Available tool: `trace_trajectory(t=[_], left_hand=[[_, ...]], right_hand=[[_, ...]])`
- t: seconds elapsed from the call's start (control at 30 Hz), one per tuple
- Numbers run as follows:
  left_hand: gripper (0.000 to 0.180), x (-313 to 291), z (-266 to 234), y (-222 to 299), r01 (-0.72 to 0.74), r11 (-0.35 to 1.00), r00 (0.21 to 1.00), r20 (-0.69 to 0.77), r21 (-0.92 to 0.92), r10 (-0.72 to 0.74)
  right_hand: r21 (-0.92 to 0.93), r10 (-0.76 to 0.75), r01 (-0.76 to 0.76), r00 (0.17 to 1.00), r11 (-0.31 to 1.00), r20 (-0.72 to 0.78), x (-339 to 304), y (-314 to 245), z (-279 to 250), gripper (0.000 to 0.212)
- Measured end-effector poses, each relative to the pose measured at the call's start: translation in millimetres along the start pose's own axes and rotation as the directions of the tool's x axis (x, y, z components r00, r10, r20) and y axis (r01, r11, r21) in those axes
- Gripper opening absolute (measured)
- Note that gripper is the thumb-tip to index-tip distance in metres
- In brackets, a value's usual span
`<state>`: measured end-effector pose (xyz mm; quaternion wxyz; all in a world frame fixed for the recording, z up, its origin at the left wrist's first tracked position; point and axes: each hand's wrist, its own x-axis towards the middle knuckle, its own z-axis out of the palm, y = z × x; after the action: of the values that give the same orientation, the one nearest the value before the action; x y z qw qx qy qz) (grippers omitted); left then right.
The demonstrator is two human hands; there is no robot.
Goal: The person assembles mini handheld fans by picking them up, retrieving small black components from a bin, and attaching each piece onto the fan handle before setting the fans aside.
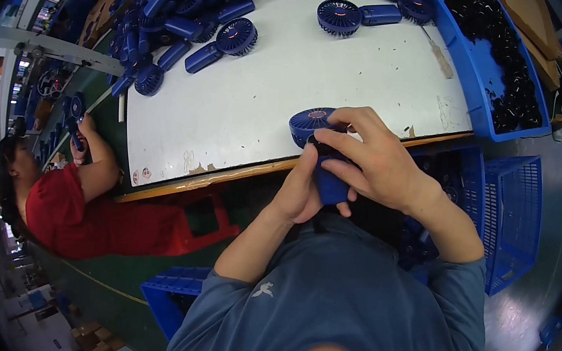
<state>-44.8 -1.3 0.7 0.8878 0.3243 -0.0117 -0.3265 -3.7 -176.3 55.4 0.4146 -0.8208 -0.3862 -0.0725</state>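
At the table's near edge I hold a blue handheld fan [307, 124], its round grille facing up and its handle toward me. My left hand [298, 197] is closed around the handle from below, with the thumb near the neck. From the right, my right hand [386, 161] reaches over the fan, its fingers bent against the neck and the rim of the head. A dark part shows between the fingertips at the neck; I cannot make out whether it is a separate piece.
Many blue fans [234, 36] are heaped at the far left of the white table [262, 97]. Another fan [339, 17] and a thin-handled tool [438, 57] lie farther back. A blue bin [470, 65] of small black parts stands right. Blue crates [508, 222] sit below; a red-clothed co-worker [77, 201] is left.
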Motion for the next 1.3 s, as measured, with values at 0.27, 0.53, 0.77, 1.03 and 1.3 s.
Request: trace_trajectory(t=[0.27, 0.53, 0.77, 1.03, 1.3], left_hand=[[0.046, 13, 23, -11, -0.166, 0.972, 0.94, -0.325, -0.167, 0.105], [0.097, 32, 35, 36, -0.378, -0.138, 0.857, 0.403, 0.915, 0.321], [0.065, 51, -168, 191, 0.346, -0.55, 0.674, 0.206, 0.761, 0.709], [0.047, 50, -160, 212, 0.455, -0.463, 0.779, -0.089, 0.76, 0.62], [0.055, 27, -59, 41, -0.122, 0.773, 0.907, -0.247, 0.622, 0.342]], right_hand=[[-0.146, 0.238, -0.248, 0.968, 0.958, -0.08, -22, -23, 27, 0.064], [0.719, 0.667, -0.368, 0.723, 0.59, -0.177, -117, 0, 58, 0.055], [0.472, 0.832, -0.756, 0.17, 0.453, -0.527, -301, 101, 56, 0.042], [-0.107, 0.924, -0.994, 0.023, -0.02, -0.382, -416, 172, 65, 0.05], [0.753, 0.729, -0.469, 0.684, 0.461, -0.021, -133, 7, 65, 0.052]])
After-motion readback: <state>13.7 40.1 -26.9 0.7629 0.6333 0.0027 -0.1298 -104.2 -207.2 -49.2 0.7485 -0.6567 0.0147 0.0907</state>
